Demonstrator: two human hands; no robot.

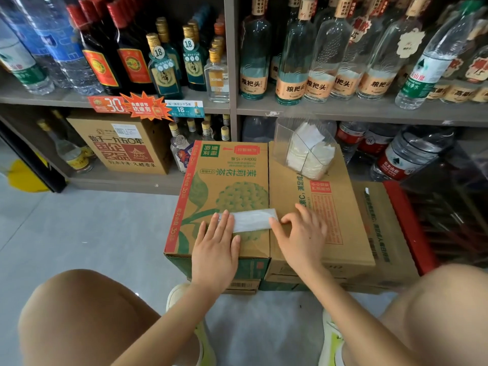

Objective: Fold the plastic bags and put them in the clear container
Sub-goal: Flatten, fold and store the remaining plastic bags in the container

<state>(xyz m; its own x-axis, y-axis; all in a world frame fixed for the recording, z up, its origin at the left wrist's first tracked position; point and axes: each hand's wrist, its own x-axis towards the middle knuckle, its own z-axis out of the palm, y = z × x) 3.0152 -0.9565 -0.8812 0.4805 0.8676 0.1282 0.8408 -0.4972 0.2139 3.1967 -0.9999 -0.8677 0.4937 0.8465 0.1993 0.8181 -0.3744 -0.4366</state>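
A white plastic bag (252,219), folded into a narrow flat strip, lies across the top of the green-printed cardboard box (211,180). My left hand (215,249) lies flat, its straight fingers pressing the strip's left end. My right hand (301,236) is at the strip's right end, thumb on its edge and fingers bent onto the neighbouring box. The clear container (303,146) stands at the back of the brown cardboard box (330,207), with several folded white bags inside.
Shelves (343,109) of glass and water bottles stand right behind the boxes. More boxes (383,233) and a red crate edge (412,225) lie to the right. Grey floor (79,228) spreads left. My knees and shoes are below.
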